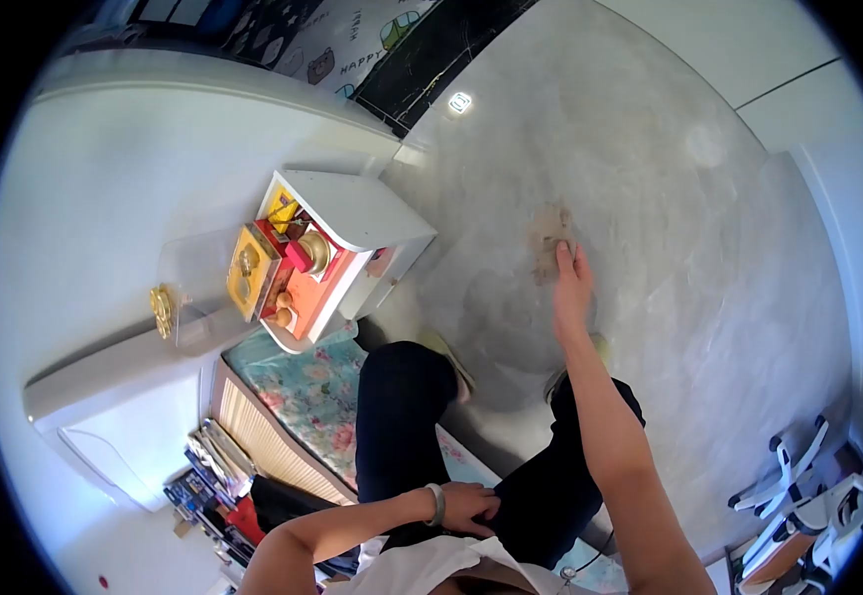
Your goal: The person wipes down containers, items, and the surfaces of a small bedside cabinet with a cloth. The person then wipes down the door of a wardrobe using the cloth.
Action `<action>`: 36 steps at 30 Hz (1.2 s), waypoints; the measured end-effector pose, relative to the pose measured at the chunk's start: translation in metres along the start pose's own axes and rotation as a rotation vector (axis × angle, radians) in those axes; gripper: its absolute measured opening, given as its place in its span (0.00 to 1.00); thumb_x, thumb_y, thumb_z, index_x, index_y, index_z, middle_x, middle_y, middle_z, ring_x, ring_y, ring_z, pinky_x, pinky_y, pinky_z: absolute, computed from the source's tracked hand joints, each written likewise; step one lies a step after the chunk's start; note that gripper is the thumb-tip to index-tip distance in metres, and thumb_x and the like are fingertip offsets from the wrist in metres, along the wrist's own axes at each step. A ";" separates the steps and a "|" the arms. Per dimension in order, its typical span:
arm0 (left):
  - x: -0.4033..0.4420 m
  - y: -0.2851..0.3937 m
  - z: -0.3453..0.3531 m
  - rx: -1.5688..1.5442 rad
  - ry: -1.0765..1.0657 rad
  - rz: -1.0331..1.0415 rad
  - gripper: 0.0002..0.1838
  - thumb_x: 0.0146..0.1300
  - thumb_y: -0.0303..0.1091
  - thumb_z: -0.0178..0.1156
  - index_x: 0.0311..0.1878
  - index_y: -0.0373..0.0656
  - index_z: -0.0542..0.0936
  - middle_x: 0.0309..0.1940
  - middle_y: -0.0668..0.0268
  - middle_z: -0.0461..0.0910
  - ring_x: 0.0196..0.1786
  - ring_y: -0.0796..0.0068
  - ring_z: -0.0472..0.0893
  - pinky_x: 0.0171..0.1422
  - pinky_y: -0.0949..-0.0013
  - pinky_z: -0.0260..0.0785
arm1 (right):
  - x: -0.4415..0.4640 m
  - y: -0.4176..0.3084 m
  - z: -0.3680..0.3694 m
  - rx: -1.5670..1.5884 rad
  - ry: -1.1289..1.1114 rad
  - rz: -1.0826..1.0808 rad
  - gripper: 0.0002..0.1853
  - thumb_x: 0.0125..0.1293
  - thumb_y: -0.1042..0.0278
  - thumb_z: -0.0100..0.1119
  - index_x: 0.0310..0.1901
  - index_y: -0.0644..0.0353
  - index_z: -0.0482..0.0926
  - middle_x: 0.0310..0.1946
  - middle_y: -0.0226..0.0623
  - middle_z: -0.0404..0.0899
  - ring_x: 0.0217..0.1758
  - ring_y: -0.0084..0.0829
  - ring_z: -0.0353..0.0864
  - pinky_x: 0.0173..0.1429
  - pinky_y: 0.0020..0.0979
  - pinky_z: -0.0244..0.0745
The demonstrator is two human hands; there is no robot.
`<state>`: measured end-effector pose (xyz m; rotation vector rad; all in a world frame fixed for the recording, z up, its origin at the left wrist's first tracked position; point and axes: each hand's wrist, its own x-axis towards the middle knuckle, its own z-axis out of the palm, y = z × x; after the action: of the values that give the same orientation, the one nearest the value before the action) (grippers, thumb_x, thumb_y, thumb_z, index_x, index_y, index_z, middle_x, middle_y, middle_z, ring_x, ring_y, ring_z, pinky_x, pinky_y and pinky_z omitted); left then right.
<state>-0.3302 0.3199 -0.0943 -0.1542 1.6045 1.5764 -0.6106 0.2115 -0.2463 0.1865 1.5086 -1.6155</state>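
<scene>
My right hand (pixel 570 283) reaches forward over the grey floor, its thumb and fingers pinched together. Just beyond the fingertips shows a thin, mottled pale-brown patch (pixel 551 230). I cannot tell whether this is a flimsy piece held in the pinch or a mark on the floor. My left hand (pixel 468 509), with a pale bangle (pixel 436 506) at its wrist, lies on my lap against the dark trousers (pixel 402 416). Its fingers rest on the cloth, and nothing shows in them.
A white cabinet (pixel 352 203) with gold and red items stands at the left. I sit on a floral-covered bed (pixel 298 387). Grey floor (pixel 729 268) stretches ahead. White chair legs (pixel 789 476) are at the lower right, and books (pixel 218 451) at the lower left.
</scene>
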 end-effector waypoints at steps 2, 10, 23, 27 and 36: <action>0.016 -0.008 -0.003 0.047 0.088 0.026 0.24 0.60 0.59 0.63 0.40 0.45 0.75 0.39 0.60 0.76 0.46 0.55 0.77 0.47 0.57 0.70 | 0.012 -0.007 0.013 -0.024 -0.042 -0.053 0.21 0.75 0.57 0.51 0.60 0.65 0.75 0.52 0.32 0.78 0.52 0.24 0.75 0.59 0.26 0.66; 0.069 -0.085 -0.121 0.032 0.679 0.296 0.16 0.63 0.42 0.65 0.46 0.40 0.78 0.41 0.58 0.79 0.45 0.58 0.81 0.49 0.61 0.74 | 0.067 0.003 0.048 -0.147 -0.516 -0.021 0.23 0.69 0.53 0.54 0.54 0.66 0.80 0.43 0.35 0.83 0.45 0.25 0.77 0.51 0.27 0.70; 0.017 -0.197 -0.196 0.126 1.883 0.543 0.35 0.55 0.11 0.56 0.68 0.44 0.68 0.61 0.50 0.70 0.61 0.47 0.72 0.67 0.58 0.65 | 0.003 0.076 0.119 -0.401 -1.253 0.140 0.22 0.73 0.59 0.54 0.61 0.65 0.76 0.50 0.30 0.80 0.51 0.23 0.77 0.56 0.26 0.70; 0.024 -0.274 -0.166 -0.335 2.133 0.445 0.26 0.58 0.14 0.56 0.61 0.37 0.71 0.57 0.54 0.72 0.60 0.59 0.73 0.66 0.64 0.65 | -0.015 0.079 0.117 -0.694 -1.251 -0.170 0.19 0.73 0.61 0.57 0.60 0.63 0.77 0.50 0.30 0.80 0.52 0.23 0.77 0.61 0.27 0.70; -0.006 -0.393 -0.148 0.195 2.484 -0.756 0.27 0.56 0.17 0.55 0.62 0.37 0.72 0.56 0.49 0.70 0.58 0.43 0.71 0.59 0.51 0.69 | -0.040 0.062 0.119 -0.776 -1.190 -0.117 0.17 0.71 0.62 0.56 0.57 0.59 0.79 0.45 0.32 0.83 0.47 0.22 0.79 0.54 0.26 0.70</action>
<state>-0.1524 0.1122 -0.4135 -2.9233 2.3267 -0.2175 -0.4922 0.1373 -0.2363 -1.1085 1.0255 -0.7724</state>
